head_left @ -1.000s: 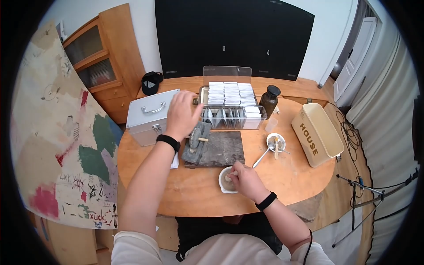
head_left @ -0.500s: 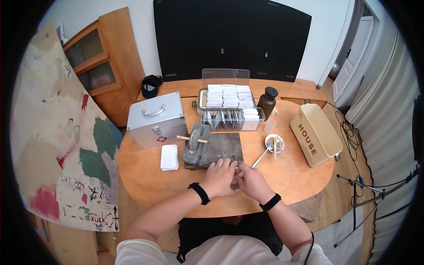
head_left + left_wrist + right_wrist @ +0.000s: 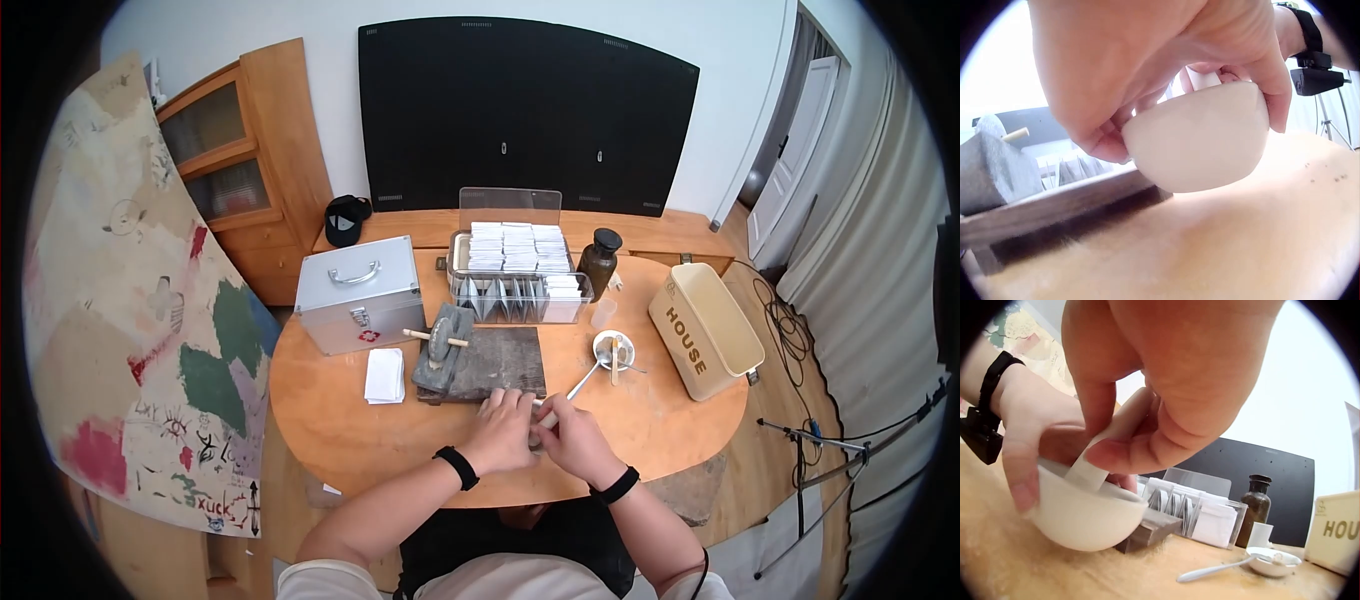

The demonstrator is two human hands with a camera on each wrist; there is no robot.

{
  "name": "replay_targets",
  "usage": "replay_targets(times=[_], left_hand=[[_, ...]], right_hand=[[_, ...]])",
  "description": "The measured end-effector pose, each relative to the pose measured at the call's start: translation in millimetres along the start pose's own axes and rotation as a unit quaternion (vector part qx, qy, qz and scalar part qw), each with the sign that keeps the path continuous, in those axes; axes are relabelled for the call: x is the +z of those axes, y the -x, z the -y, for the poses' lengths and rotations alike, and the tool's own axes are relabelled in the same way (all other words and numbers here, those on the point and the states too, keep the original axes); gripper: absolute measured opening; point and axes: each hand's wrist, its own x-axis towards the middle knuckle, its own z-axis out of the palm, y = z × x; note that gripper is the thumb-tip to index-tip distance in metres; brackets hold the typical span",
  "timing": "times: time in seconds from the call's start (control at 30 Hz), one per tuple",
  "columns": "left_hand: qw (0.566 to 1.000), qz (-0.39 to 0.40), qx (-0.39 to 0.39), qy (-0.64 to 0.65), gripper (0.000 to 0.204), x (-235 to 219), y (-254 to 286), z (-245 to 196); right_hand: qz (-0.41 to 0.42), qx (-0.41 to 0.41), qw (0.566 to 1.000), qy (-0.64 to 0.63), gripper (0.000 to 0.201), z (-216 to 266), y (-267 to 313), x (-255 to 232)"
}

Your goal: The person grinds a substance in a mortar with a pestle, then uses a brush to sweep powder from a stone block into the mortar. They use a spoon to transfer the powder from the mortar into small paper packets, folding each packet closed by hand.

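Someone's left hand (image 3: 498,433) grips a white bowl (image 3: 1204,140), right hand (image 3: 580,442) clasps the pestle (image 3: 1124,422) inside it, dark board (image 3: 500,360) just beyond both.

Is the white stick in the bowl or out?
In: the pestle, gripped by the right hand, dips below the rim of the white bowl.

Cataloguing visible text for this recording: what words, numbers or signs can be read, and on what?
"HOUSE": cream bin; the small emblem above is unreadable.
"xuck": painted sheet, near its lower edge.
"LXY", probably: same sheet; other scrawls there are unreadable.
Red cross-like sign: silver case.
White bowl and pestle: no text visible.
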Motion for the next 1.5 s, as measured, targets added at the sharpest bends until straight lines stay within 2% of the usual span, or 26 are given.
replay_targets(times=[0.03,0.1,0.17,0.23,0.37,0.47,0.53,0.63,0.67,0.73,0.77,0.83,0.87,0.9,1.0,1.03,1.1,1.17,1.23,1.37,1.43,1.47,1.5], left_hand=[[1.0,-0.001,0.001,-0.001,0.078,-4,-4,0],[0.996,-0.087,0.02,0.005,0.086,-24,-22,0],[0.996,-0.086,0.011,0.005,0.092,-35,-44,11],[0.994,-0.105,-0.002,0.003,0.097,-25,-67,36],[0.994,-0.11,-0.012,0.017,0.106,-18,-77,57],[0.987,-0.098,-0.063,0.112,0.114,-20,-70,59],[0.989,-0.078,-0.062,0.111,0.115,-25,-68,64],[0.992,-0.058,-0.058,0.092,0.116,-26,-68,68],[0.992,-0.056,-0.062,0.089,0.116,-27,-66,67],[0.992,-0.056,-0.067,0.086,0.116,-28,-66,66],[0.992,-0.06,-0.065,0.085,0.116,-27,-66,66],[0.992,-0.061,-0.063,0.085,0.115,-25,-65,67],[0.988,-0.055,-0.06,0.131,0.115,-26,-65,67],[0.982,-0.05,-0.056,0.175,0.115,-28,-66,67],[0.981,-0.052,-0.041,0.181,0.116,-30,-63,67],[0.981,-0.052,-0.041,0.181,0.116,-29,-63,67],[0.979,-0.054,-0.064,0.185,0.117,-26,-61,69],[0.978,-0.06,-0.065,0.19,0.117,-25,-60,68],[0.976,-0.062,-0.063,0.197,0.116,-25,-59,66],[0.974,-0.064,-0.067,0.208,0.116,-24,-60,67],[0.974,-0.064,-0.073,0.206,0.116,-24,-60,68],[0.974,-0.064,-0.073,0.204,0.116,-23,-61,68],[0.975,-0.061,-0.072,0.202,0.116,-22,-61,68]], right_hand=[[-0.001,-0.001,1.0,0.0,0.024,2,-5,-1],[-0.057,-0.006,0.998,0.016,0.025,7,-23,-6],[-0.067,-0.02,0.997,0.019,0.026,6,-46,-6],[-0.099,-0.08,0.988,0.084,0.024,0,-69,-3],[-0.072,-0.071,0.986,0.132,0.022,-3,-88,0],[-0.043,-0.079,0.988,0.124,0.02,-21,-101,4],[-0.097,-0.109,0.98,0.137,0.021,-32,-112,9],[-0.064,-0.065,0.994,0.061,0.022,-28,-119,11],[-0.063,-0.065,0.994,0.061,0.022,-24,-120,8],[0.004,-0.034,0.994,0.102,0.02,-17,-121,-4],[0.005,-0.036,0.994,0.103,0.02,-19,-125,-6],[-0.048,-0.085,0.982,0.162,0.019,-27,-133,-8],[-0.066,-0.069,0.985,0.145,0.019,-24,-136,-3],[-0.066,-0.069,0.985,0.146,0.019,-21,-136,1],[-0.032,-0.066,0.994,0.081,0.018,-12,-129,8],[-0.032,-0.066,0.994,0.082,0.018,-14,-130,6],[0.03,-0.046,0.99,0.133,0.022,-20,-129,-3],[0.009,-0.045,0.987,0.152,0.022,-22,-132,-3],[-0.056,-0.044,0.983,0.167,0.02,-24,-135,2],[-0.032,-0.056,0.994,0.093,0.025,-19,-128,6],[0.04,0.004,0.991,0.127,0.025,-17,-129,-8],[0.039,0.005,0.991,0.127,0.025,-17,-132,-8],[0.0,-0.014,0.99,0.142,0.024,-19,-135,-7]])
